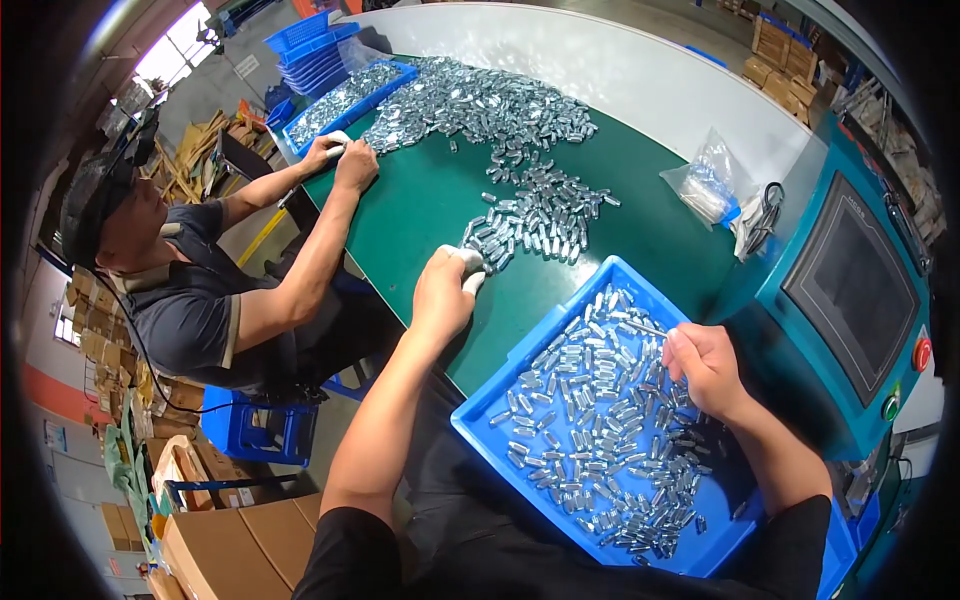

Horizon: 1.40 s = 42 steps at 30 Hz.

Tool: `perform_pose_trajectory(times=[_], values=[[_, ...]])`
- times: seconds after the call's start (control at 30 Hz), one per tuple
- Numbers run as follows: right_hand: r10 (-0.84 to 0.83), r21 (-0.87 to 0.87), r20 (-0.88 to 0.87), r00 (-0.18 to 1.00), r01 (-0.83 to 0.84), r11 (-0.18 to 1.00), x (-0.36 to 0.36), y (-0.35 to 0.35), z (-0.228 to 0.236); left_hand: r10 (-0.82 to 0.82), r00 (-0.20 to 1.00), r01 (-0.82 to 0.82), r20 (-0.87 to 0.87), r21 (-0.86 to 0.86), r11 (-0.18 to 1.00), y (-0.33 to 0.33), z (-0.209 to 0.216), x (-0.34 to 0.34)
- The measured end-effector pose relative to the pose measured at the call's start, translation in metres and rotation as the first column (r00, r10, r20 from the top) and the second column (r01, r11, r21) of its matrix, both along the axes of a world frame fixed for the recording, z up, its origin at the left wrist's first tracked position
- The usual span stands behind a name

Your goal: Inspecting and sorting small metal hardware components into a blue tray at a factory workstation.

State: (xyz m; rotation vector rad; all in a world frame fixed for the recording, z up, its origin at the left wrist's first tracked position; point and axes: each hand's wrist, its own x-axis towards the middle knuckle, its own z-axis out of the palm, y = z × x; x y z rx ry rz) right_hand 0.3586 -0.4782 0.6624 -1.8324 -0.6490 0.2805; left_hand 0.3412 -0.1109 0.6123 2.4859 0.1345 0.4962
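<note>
many metal pieces (540,215) lie beyond the left hand (442,295)

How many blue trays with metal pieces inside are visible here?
2: the near tray, by the person's right hand; the far tray, near the co-worker's hands. Others may be hidden.

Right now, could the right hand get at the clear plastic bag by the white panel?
Probably yes: between the right hand and the plastic bag I see only the blue tray rim and green tabletop.
</note>
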Motion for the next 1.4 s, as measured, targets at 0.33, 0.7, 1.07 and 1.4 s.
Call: perform_pose_trajectory(times=[0.33,0.7,1.07,1.4], values=[[0.005,-0.003,0.000,1.000,-0.005,1.000,0.000,0.002,0.001,-0.145,0.988,0.140,0.047,0.090,0.986,0.007,0.005,-0.007],[0.021,0.044,0.051,0.998,-0.023,0.999,-0.007,-0.002,0.008,-0.432,0.897,0.278,0.092,-0.877,0.392,-0.124,0.069,-0.037],[0.109,-0.066,0.166,0.980,-0.099,0.993,-0.009,0.003,0.013,-0.535,0.844,0.255,0.049,-0.913,0.319,-0.147,0.042,-0.042],[0.207,0.078,-0.501,0.840,-0.194,0.978,-0.019,0.004,0.001,-0.632,0.774,0.418,0.046,-0.787,0.455,-0.150,0.040,-0.049]])
